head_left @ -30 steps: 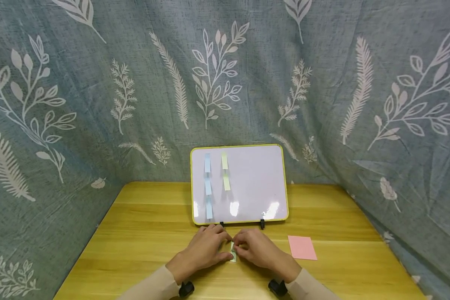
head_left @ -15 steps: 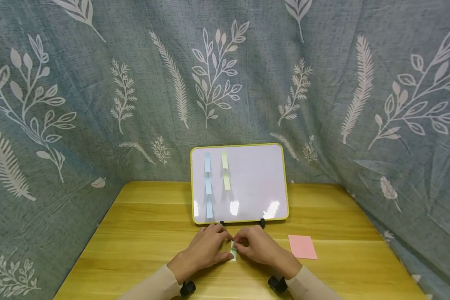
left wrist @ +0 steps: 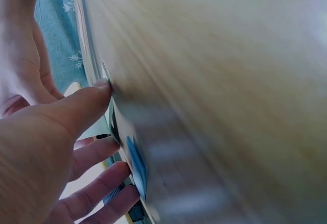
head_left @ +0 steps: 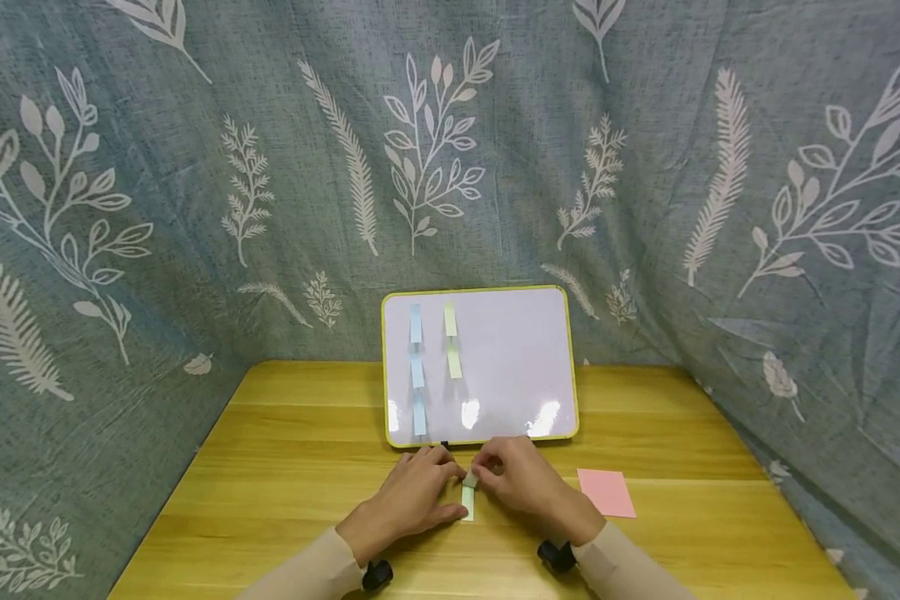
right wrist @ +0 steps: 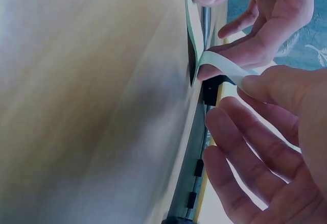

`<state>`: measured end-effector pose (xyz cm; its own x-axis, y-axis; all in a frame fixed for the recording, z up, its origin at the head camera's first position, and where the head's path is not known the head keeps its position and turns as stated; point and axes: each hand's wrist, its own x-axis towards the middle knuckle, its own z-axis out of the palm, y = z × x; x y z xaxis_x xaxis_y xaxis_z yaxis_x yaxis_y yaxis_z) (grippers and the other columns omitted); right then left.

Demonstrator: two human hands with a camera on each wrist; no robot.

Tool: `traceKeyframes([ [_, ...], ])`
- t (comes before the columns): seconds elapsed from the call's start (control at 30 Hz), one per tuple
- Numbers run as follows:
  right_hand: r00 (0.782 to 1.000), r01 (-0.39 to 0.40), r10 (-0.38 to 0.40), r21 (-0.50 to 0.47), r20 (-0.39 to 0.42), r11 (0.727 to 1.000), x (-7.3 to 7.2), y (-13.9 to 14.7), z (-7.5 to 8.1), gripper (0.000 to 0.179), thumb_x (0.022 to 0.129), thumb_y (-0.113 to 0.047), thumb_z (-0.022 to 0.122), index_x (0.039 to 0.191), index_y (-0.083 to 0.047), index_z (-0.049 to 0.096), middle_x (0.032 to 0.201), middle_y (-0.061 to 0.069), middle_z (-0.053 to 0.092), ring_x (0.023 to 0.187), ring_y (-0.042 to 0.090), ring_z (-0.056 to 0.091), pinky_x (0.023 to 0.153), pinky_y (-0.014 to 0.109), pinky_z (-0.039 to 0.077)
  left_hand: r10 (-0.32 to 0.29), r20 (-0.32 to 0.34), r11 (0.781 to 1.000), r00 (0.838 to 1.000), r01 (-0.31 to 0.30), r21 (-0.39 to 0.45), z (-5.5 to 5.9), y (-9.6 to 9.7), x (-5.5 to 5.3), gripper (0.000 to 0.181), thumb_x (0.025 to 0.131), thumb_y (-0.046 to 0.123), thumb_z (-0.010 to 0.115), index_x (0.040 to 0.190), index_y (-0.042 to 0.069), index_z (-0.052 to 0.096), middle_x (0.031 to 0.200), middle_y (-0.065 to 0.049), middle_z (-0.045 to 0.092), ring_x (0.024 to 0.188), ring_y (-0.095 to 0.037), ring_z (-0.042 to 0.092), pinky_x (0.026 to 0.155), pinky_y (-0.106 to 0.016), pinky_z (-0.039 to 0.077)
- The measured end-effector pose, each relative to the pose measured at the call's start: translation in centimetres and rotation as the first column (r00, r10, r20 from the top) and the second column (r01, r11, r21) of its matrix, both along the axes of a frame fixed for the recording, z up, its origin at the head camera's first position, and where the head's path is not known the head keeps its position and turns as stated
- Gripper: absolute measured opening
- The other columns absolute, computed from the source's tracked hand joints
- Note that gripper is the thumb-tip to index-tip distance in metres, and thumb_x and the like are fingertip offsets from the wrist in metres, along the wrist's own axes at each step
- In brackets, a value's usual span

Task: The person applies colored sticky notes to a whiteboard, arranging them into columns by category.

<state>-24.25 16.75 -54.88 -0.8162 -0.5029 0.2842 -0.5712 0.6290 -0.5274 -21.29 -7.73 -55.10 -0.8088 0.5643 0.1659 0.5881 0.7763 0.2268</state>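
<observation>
A narrow pale green sticky note pad (head_left: 468,505) lies on the wooden table. My left hand (head_left: 408,493) presses it down, thumb on the near end and index fingertip at the far end. With thumb and index finger my right hand (head_left: 521,477) pinches the free end of the top sheet (right wrist: 222,64). That sheet curves up from the pad, still joined at the far end in the right wrist view. The right hand's other fingers are loosely spread. Beside the left fingertips, a blue paper piece (left wrist: 137,168) shows in the left wrist view.
Behind the hands a yellow-rimmed whiteboard (head_left: 510,358) leans upright. On it hang a column of blue strips (head_left: 417,371) and two pale green strips (head_left: 451,320). A pink sticky note pad (head_left: 606,493) lies to the right. Patterned curtain (head_left: 307,183) encloses the table (head_left: 285,467).
My right hand has moved a little away from me, lifting the top green sheet's near end and bending it back off the pad. The left hand has stayed in place.
</observation>
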Motion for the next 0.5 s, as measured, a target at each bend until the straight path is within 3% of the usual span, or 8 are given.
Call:
traceKeyframes([
  [0.2, 0.999, 0.045, -0.045, 0.006, 0.023, 0.999, -0.5, 0.1, 0.3, 0.01, 0.108, -0.013, 0.083, 0.101, -0.019, 0.088, 0.1, -0.009, 0.085, 0.093, 0.002, 0.076, 0.087, 0.03, 0.065, 0.009, 0.012, 1.0, 1.0, -0.009, 0.014, 0.1, 0.1, 0.0, 0.048, 0.096, 0.052, 0.097, 0.134, 0.024, 0.085, 0.133, 0.005, 0.074, 0.122, -0.019, 0.069, 0.099, -0.047, 0.058],
  [0.5, 0.999, 0.033, -0.033, 0.024, -0.03, 0.999, -1.4, 0.5, 0.8, 0.011, 0.106, -0.008, 0.085, 0.099, -0.016, 0.089, 0.099, -0.005, 0.086, 0.091, 0.007, 0.079, 0.084, 0.028, 0.066, 0.009, 0.015, 1.0, 1.0, -0.009, 0.028, 0.1, 0.1, -0.1, 0.051, 0.095, 0.052, 0.098, 0.137, 0.027, 0.083, 0.127, 0.007, 0.074, 0.118, -0.017, 0.068, 0.093, -0.042, 0.055],
])
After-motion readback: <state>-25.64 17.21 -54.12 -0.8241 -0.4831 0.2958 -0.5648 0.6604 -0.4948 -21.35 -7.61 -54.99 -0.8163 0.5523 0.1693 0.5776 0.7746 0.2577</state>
